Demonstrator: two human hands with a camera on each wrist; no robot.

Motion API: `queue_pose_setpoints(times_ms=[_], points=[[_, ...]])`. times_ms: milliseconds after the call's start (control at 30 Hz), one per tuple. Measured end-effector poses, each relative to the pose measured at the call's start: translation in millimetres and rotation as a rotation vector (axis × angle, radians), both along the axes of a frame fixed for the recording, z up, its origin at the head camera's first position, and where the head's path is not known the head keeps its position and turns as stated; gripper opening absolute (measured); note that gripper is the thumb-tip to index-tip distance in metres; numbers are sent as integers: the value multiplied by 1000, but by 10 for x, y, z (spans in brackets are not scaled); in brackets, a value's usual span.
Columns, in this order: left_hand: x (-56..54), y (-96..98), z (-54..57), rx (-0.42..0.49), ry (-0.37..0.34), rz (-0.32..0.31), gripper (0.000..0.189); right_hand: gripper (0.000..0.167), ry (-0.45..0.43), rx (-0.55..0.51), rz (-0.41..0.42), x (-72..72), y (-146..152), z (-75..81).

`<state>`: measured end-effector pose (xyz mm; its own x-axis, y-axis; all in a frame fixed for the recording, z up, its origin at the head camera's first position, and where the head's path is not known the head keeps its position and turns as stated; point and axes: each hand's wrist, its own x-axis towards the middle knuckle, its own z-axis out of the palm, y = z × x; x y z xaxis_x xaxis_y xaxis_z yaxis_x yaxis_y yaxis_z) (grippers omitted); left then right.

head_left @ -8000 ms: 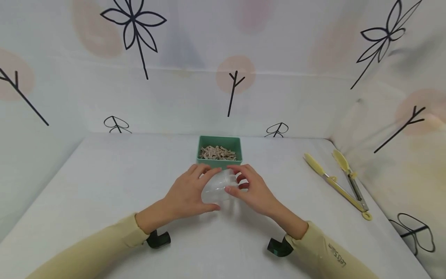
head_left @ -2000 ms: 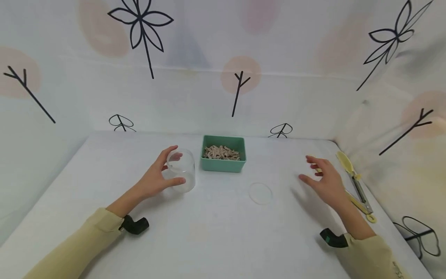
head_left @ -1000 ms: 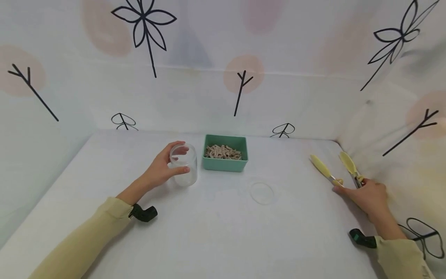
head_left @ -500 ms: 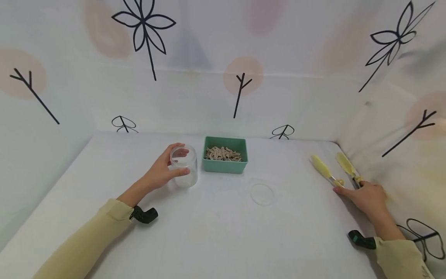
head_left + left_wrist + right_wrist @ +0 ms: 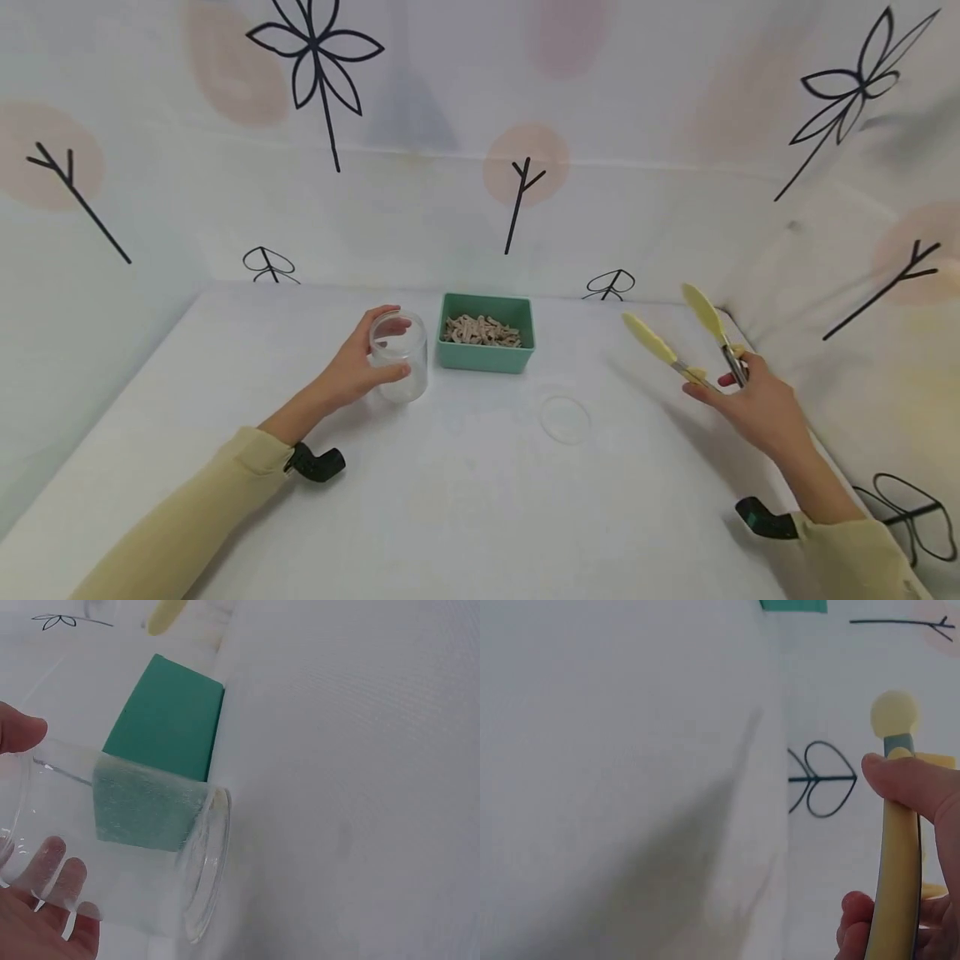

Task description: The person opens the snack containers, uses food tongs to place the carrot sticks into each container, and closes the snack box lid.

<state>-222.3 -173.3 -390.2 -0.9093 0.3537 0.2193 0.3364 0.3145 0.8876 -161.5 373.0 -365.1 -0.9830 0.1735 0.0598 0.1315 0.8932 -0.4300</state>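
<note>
My left hand [image 5: 351, 371] holds a clear, see-through jar [image 5: 408, 379] upright, thumb on the near side and fingers behind it. Through the jar's wall [image 5: 142, 889] several fingertips show in the left wrist view. Its mouth is uncovered. My right hand [image 5: 768, 412] grips yellow-tipped metal tongs [image 5: 649, 339] by the arms, their two tips spread apart and raised over the table at the right. In the right wrist view the thumb presses on a yellow tong arm [image 5: 900, 855]. A green box [image 5: 486, 358] with small greyish-brown pieces [image 5: 480, 331] stands right of the jar.
A thin, clear round lid [image 5: 565, 419] lies on the white tabletop [image 5: 465, 517] between the hands, in front of the green box. Patterned cloth walls [image 5: 420, 208] close in the table at the back and sides.
Eight seconds ago both hands were on the jar at the middle. Since then the lid came to lie on the table, the jar moved left, and my right hand took hold of the tongs and lifted them.
</note>
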Motion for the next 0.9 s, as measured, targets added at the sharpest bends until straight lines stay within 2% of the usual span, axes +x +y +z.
queue_pose_setpoints(times_ms=[100,200,300,467,700,900], points=[[-4,10,-17,13,10,-6,88,93,43,33,73,1,-177,86],[-10,9,-32,13,13,-10,91,75,70,58,158,7,-337,189],[-14,5,-34,6,8,-10,92,65,72,80,241,9,-480,302],[-21,-1,-24,-48,29,2,94,62,69,138,355,-33,-677,444],[-33,-31,-38,-121,138,3,99,47,39,194,449,-145,-899,550],[-58,-77,5,-160,128,-24,99,43,43,244,510,-278,-1051,592]])
